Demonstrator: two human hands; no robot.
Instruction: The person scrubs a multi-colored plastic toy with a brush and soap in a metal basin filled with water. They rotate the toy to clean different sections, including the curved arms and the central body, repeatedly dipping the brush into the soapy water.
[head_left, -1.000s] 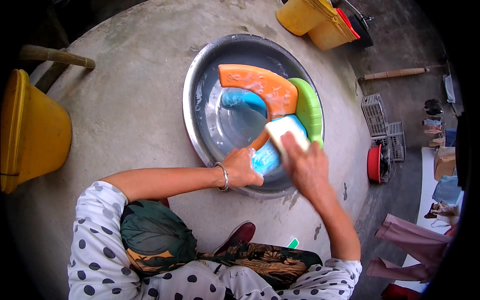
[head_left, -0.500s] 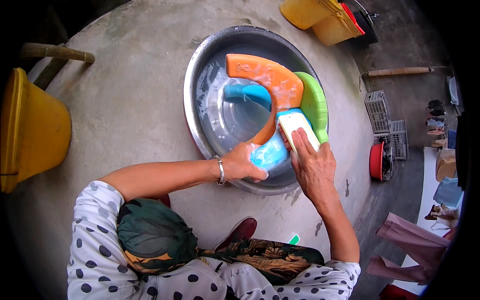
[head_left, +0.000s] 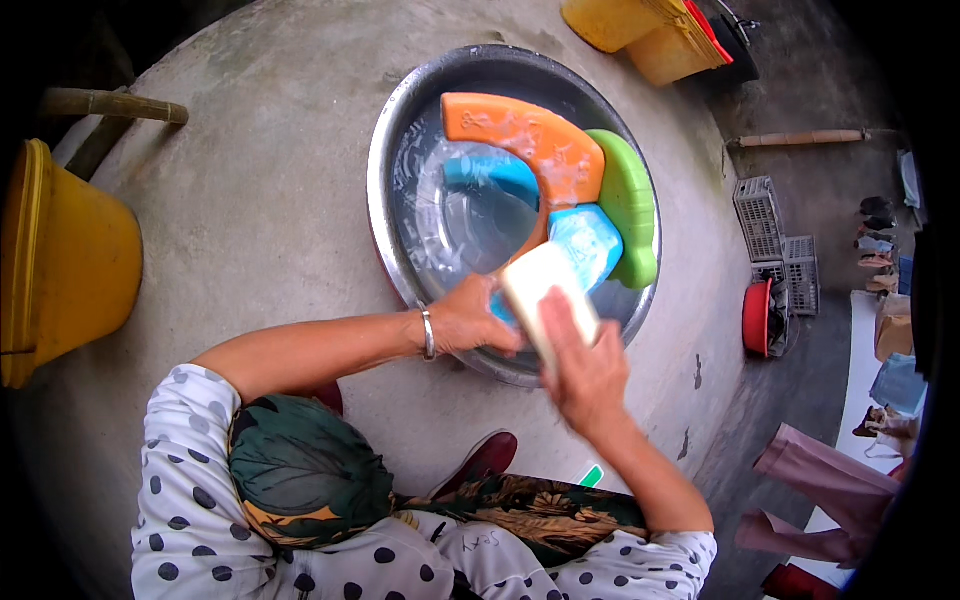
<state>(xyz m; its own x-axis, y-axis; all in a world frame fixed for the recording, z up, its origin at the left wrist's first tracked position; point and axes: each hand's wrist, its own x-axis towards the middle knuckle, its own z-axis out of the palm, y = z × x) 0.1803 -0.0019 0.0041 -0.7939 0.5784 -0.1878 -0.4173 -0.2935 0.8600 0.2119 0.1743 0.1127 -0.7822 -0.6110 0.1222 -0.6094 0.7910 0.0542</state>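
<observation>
My right hand is closed around a white-backed scrubbing brush, blurred by motion, pressed along a blue curved plastic piece wet with suds. The near end of that piece sits in the grip of my left hand, partly covered by the brush. An orange curved piece with foam on it and a green curved piece lie beside it in a round metal basin. Another blue piece rests in the cloudy water at the basin's left.
A yellow bucket stands at the left near a wooden pole. More yellow buckets are at the back right. Grey plastic crates, a red basin and hanging clothes are on the right.
My right hand has slid the brush toward me and left, down the blue piece to its near end. The pieces in the basin have shifted slightly away from me.
</observation>
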